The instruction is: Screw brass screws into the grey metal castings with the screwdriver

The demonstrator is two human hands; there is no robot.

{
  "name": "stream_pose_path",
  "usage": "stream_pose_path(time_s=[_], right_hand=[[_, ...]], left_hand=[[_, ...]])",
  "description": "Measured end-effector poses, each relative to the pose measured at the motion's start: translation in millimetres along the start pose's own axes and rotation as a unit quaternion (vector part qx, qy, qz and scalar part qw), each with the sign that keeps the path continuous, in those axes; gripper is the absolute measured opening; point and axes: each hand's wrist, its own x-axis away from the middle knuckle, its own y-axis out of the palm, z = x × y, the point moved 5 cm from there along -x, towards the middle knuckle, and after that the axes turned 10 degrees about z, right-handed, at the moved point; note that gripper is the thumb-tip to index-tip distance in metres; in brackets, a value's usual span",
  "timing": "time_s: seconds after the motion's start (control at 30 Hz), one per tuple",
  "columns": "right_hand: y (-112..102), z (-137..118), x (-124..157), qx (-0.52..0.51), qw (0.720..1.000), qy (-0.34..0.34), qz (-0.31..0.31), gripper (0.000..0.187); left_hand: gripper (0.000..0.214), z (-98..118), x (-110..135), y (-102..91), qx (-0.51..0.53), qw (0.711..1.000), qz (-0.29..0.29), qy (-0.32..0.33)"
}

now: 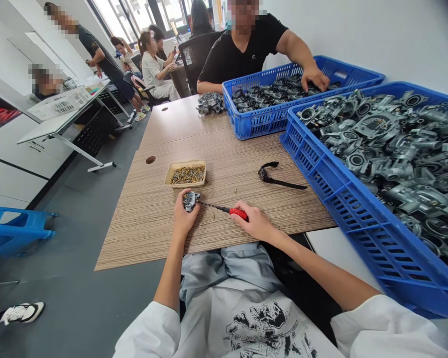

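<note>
My left hand (186, 215) is closed around a small grey metal casting (190, 200), which looks like a carburetor body, just above the table. In my right hand (254, 222) is a screwdriver (239, 214) with a red and black handle. Its long shaft points left, and the tip meets the side of the casting; the exact contact is too small to make out. Behind my left hand stands a cream tray (167, 180) full of small brass and silver-coloured parts. Two loose brass pieces lie on the wood, one (214, 215) below the shaft and one (235, 190) beyond it.
A black wristwatch (264, 174) lies on the table (149, 209). At right, a blue crate (332, 199) is heaped with metal castings. A co-worker's hand (315, 78) reaches into a second blue crate (254, 128) behind it. More castings (210, 103) sit beside that crate.
</note>
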Motion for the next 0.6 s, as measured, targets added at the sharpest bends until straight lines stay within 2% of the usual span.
stream_pose_path(time_s=[0.6], right_hand=[[-1.1, -2.0, -0.4, 0.001, 1.0, -0.002, 0.0, 0.022]], left_hand=[[0.048, 0.3, 0.0, -0.1, 0.0, 1.0, 0.003, 0.002]])
